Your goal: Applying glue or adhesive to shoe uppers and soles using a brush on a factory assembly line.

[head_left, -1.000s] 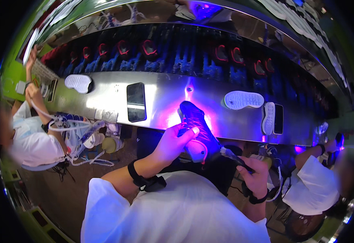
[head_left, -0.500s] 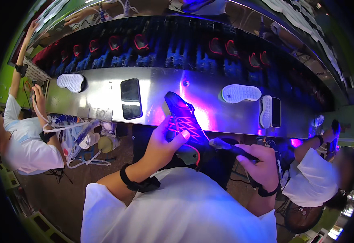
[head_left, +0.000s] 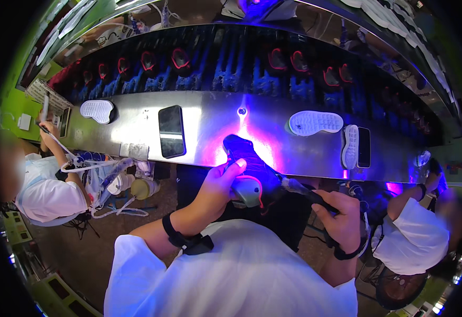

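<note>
My left hand (head_left: 217,186) grips a dark shoe (head_left: 248,165) with a pale heel, holding it over the near edge of the long metal bench (head_left: 210,124). Violet light falls on the shoe and on the bench around it. My right hand (head_left: 337,211) is closed around a dark pen-shaped tool (head_left: 307,190) whose tip touches the right side of the shoe near the heel. A black band sits on each of my wrists.
A black phone (head_left: 171,131) lies on the bench left of the shoe. White soles (head_left: 315,122) (head_left: 98,110) and another phone (head_left: 363,147) lie further along. Racks of blue and red shoe forms (head_left: 225,66) run behind. Seated people in white work at left (head_left: 46,185) and right (head_left: 416,238).
My left hand has turned and lowered the shoe toward my body, and the tool in my right hand has come up against the shoe's side. The violet glow stays on the bench.
</note>
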A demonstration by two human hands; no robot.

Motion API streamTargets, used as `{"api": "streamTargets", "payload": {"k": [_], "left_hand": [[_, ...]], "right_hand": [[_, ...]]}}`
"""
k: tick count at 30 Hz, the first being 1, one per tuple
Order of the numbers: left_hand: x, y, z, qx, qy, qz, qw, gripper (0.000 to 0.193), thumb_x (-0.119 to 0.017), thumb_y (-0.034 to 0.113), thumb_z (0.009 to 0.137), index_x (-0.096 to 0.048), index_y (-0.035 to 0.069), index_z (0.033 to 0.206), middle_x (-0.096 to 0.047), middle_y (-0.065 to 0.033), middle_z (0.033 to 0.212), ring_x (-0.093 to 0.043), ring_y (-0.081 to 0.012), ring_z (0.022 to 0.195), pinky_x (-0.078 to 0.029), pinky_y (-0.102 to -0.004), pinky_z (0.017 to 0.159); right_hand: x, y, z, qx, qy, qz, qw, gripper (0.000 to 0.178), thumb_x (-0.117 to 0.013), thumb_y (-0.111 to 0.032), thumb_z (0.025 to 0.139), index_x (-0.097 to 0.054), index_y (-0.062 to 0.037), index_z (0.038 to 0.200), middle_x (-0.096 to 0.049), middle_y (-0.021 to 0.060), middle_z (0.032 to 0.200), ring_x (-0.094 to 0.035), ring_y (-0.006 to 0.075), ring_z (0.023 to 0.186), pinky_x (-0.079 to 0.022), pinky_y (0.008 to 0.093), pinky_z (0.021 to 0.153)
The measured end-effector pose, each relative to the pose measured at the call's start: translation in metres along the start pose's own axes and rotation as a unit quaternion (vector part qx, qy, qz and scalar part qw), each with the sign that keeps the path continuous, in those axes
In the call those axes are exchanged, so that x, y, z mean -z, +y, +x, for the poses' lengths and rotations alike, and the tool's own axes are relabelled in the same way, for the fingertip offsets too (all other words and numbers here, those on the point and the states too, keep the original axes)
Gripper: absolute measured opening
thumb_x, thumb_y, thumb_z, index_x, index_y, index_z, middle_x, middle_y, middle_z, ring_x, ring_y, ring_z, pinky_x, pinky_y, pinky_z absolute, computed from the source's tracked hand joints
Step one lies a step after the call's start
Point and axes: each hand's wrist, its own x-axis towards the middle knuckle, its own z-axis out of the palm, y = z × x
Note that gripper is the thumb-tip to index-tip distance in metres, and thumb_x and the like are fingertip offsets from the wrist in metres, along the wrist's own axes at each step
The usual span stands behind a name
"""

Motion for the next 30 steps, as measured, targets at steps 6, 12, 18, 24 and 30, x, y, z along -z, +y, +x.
{"api": "streamTargets", "payload": {"k": [6, 12, 18, 24, 30], "left_hand": [[-0.011, -0.009, -0.004, 0.098, -0.012, -0.106, 0.989, 0.045, -0.058, 0.045, 0.104, -0.058, 0.011, 0.133, -0.070, -0.0103, 0.114, -0.072, -0.0208, 0.091, -0.063, -0.0349, 0.079], [-0.003, -0.015, -0.005, 0.171, -0.083, -0.167, 0.967, 0.054, -0.058, 0.048, 0.103, -0.054, 0.006, 0.137, -0.068, -0.0146, 0.117, -0.073, -0.0274, 0.098, -0.066, -0.0371, 0.081], [0.017, -0.029, 0.004, 0.348, -0.110, -0.379, 0.850, 0.060, -0.055, 0.052, 0.103, -0.054, 0.000, 0.134, -0.068, -0.0240, 0.103, -0.074, -0.0352, 0.091, -0.069, -0.0339, 0.071], [0.017, -0.020, -0.013, 0.359, -0.205, -0.464, 0.783, 0.060, -0.054, 0.045, 0.105, -0.048, -0.004, 0.139, -0.063, -0.0351, 0.115, -0.075, -0.0344, 0.090, -0.069, -0.0330, 0.071], [0.021, -0.020, -0.022, 0.310, -0.259, -0.466, 0.787, 0.058, -0.056, 0.044, 0.103, -0.049, 0.001, 0.141, -0.064, -0.0332, 0.119, -0.074, -0.0360, 0.095, -0.069, -0.0351, 0.070]], "right_hand": [[0.006, 0.002, 0.006, 0.019, 0.007, -0.023, 1.000, 0.033, -0.082, -0.010, 0.079, -0.077, -0.0096, 0.113, -0.063, 0.0093, 0.073, -0.056, 0.0223, 0.058, -0.042, 0.0338, 0.054], [0.012, -0.003, 0.006, 0.017, 0.002, -0.064, 0.998, 0.034, -0.082, -0.010, 0.080, -0.077, -0.0106, 0.113, -0.063, 0.0082, 0.074, -0.056, 0.0224, 0.057, -0.042, 0.0340, 0.054], [-0.004, 0.006, 0.014, 0.054, 0.004, -0.059, 0.997, 0.035, -0.082, -0.008, 0.080, -0.077, -0.0102, 0.114, -0.063, 0.0060, 0.073, -0.055, 0.0184, 0.057, -0.042, 0.0321, 0.054], [-0.036, 0.010, 0.019, 0.070, 0.022, 0.064, 0.995, 0.038, -0.080, -0.002, 0.080, -0.076, -0.0050, 0.117, -0.064, 0.0065, 0.078, -0.058, 0.0162, 0.066, -0.046, 0.0296, 0.063], [-0.064, 0.025, 0.000, 0.072, 0.018, 0.086, 0.994, 0.037, -0.079, -0.001, 0.080, -0.075, -0.0019, 0.117, -0.064, 0.0074, 0.081, -0.062, 0.0151, 0.073, -0.048, 0.0278, 0.069]]}}
